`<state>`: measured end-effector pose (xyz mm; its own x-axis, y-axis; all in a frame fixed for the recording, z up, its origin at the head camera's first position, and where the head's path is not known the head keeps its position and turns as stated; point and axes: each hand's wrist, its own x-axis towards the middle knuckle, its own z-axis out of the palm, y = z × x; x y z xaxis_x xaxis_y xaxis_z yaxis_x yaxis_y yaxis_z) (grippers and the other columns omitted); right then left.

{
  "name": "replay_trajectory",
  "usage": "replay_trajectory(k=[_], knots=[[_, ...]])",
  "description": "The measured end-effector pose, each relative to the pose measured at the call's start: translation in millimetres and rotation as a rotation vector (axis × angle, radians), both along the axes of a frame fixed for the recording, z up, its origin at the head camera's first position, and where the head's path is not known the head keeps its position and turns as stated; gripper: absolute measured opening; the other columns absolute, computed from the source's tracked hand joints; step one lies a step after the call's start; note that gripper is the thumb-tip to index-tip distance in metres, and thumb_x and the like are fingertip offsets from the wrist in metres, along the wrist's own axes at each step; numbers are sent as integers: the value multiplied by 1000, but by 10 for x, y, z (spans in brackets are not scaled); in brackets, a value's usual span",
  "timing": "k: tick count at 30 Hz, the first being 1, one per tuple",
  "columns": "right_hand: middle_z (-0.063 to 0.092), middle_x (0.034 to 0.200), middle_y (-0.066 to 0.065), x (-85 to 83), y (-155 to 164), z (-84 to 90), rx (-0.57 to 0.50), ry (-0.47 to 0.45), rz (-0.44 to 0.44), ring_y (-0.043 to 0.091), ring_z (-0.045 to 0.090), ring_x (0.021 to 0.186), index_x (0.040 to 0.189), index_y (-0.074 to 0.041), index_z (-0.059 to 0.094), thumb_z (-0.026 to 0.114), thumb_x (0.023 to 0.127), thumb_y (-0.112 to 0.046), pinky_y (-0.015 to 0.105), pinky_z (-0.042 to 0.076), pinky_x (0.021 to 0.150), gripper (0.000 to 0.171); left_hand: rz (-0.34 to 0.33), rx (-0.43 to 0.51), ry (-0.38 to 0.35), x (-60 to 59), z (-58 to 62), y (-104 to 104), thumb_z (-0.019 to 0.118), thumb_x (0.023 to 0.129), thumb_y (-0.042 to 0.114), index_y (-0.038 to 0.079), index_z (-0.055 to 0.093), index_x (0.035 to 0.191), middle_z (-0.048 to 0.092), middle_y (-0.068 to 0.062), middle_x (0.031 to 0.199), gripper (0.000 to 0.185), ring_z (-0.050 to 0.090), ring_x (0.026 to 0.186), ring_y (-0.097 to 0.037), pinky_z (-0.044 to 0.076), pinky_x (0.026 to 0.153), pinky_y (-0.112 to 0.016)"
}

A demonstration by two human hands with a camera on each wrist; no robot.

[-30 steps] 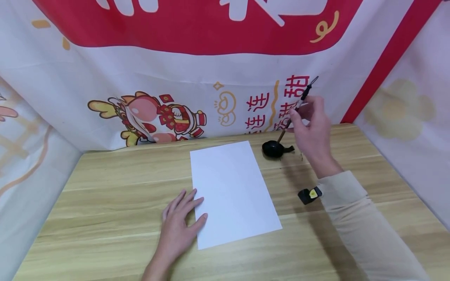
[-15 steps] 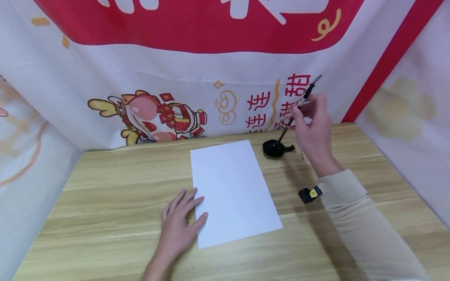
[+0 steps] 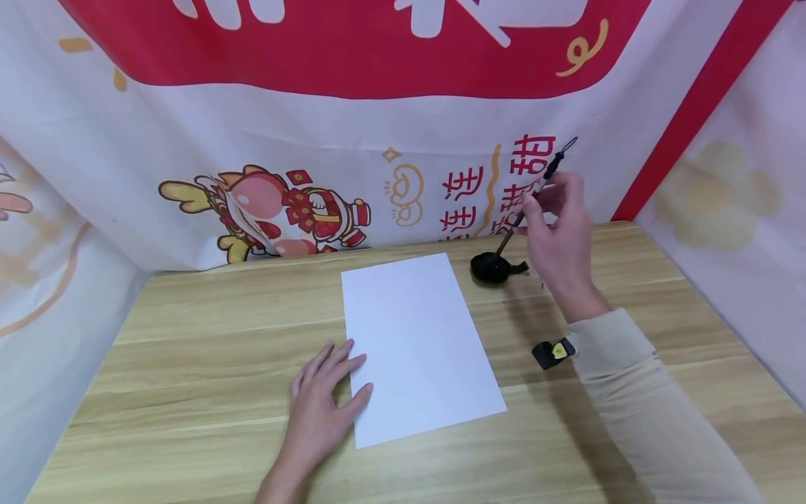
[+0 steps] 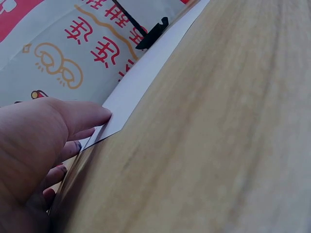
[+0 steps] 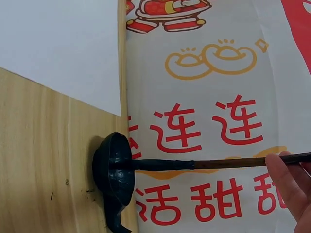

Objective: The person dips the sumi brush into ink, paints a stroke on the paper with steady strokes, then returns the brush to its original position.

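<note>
With thumb and fingers, my right hand (image 3: 562, 238) pinches the shaft of a calligraphy brush (image 3: 552, 166) with a hanging loop at its top. The brush slants, its lower end inside a small black ink dish (image 3: 488, 269) with a short curved handle. In the right wrist view the brush tip lies within the dish (image 5: 114, 170), and dark wet ink shows there. A white sheet of paper (image 3: 422, 350) lies flat to the left of the dish. My left hand (image 3: 320, 406) rests with spread fingers on the paper's left edge; thumb and fingertips touch the sheet.
The wooden table (image 3: 208, 364) meets a white cloth backdrop (image 3: 315, 115) with red print and cartoon figures behind the paper. Another cloth wall (image 3: 730, 182) stands at the right. A black strap piece (image 3: 551, 354) sticks out from my right wrist. Small dark specks mark the wood near the dish.
Compared with a second ago, the top of the brush has shifted slightly to the right while its tip stays in the dish. The left hand and paper look unmoved.
</note>
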<state>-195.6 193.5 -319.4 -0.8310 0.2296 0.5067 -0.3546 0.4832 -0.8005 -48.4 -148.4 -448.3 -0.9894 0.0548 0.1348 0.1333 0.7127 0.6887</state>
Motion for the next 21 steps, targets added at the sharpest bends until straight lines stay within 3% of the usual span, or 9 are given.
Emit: replay_trajectory(k=[10,17,21], knots=[[66,114,8,17,-1,-59,-14,-24,21,22,68,100,138,-7,48,61,110,-20,19,63,69,33,5,1,-23,4,17,5,84,92,26,17,72,138,55,-4,164,48,35,161,-39,14,127,-68],[64,114,3,16,-13,-52,-55,-17,41,20,67,101,140,-9,47,61,110,-21,24,65,70,35,5,3,-27,4,15,7,84,92,26,18,73,138,55,-3,165,48,35,161,-39,14,127,-69],[63,114,2,17,-12,-28,-47,-7,15,17,67,103,141,-11,48,61,110,-21,20,64,72,35,2,7,-24,2,10,7,84,92,26,18,72,138,55,-3,165,48,34,161,-39,14,127,-69]])
